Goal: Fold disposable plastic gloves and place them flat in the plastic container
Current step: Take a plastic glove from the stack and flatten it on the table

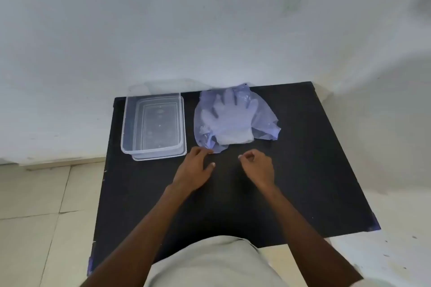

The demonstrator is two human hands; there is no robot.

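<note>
A pile of thin see-through plastic gloves [233, 119] lies on a bluish plastic sheet at the back of the black table [303, 170]. To its left stands a clear rectangular plastic container [127, 123] with nothing in it. My left hand [193, 170] rests just below the pile, its fingertips touching the sheet's near edge, fingers spread. My right hand [257, 168] hovers a little right of it, fingers loosely curled, holding nothing, a short way in front of the gloves.
A clear lid [163, 86] leans behind the container against the white wall [210, 18]. The table's back edge meets that wall. Tiled floor [35, 216] lies to the left of the table.
</note>
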